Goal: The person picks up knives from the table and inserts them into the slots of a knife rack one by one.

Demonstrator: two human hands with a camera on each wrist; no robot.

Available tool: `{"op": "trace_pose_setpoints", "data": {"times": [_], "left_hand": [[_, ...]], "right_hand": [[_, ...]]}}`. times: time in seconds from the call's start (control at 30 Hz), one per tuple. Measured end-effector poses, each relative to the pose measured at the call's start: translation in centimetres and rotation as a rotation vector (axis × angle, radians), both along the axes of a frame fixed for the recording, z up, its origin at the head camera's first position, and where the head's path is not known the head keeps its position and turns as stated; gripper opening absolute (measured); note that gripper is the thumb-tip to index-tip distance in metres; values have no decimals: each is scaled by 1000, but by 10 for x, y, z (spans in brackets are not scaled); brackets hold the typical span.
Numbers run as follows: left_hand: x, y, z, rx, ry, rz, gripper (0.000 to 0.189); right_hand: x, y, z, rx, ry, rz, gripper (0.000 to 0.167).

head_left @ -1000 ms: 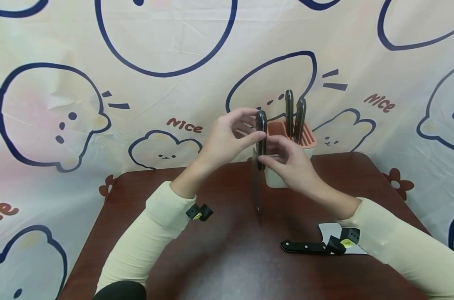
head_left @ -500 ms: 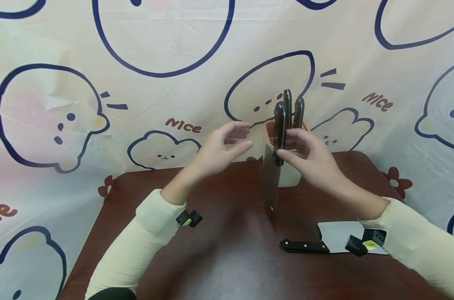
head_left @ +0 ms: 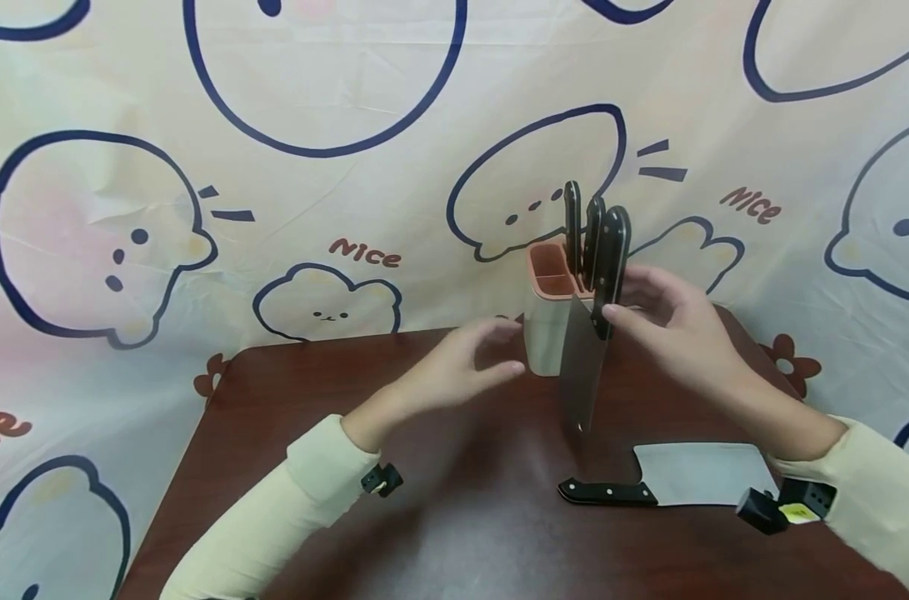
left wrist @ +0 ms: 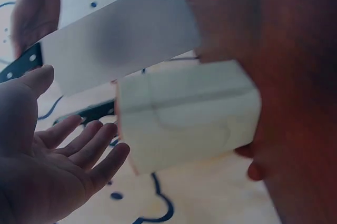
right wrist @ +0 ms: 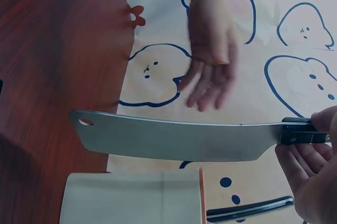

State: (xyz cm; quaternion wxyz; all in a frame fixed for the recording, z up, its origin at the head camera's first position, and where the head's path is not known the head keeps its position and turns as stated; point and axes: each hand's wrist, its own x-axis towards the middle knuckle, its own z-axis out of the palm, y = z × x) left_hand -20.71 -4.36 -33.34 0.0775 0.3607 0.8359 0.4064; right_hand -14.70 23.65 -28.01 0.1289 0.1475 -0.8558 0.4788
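One cleaver (head_left: 585,358), pinched by the right hand (head_left: 675,325), hangs at the knife holder's (head_left: 544,333) four o'clock; the relaxed left hand (head_left: 461,362) holds nothing. Positioning seems the step; the next likely calls for raising it.

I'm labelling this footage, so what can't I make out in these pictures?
Head view: what's below the two standing handles, hidden inside the holder.
Left wrist view: the held cleaver's handle, cut off by the left edge.
Right wrist view: the fingers of the left hand, blurred.
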Motion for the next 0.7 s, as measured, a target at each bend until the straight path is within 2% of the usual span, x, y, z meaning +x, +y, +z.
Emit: {"op": "trace_pose_setpoints", "data": {"times": [0.27,0.47,0.7], "left_hand": [[18,18,-38,-91,39,-96,57],[34,34,-68,-156,49,-142,55],[51,56,-99,-200,94,-203,53]], "right_hand": [[7,17,1,14,-8,-58,44],[10,27,2,26,-24,-126,44],[12,36,5,7,-10,-157,43]]}}
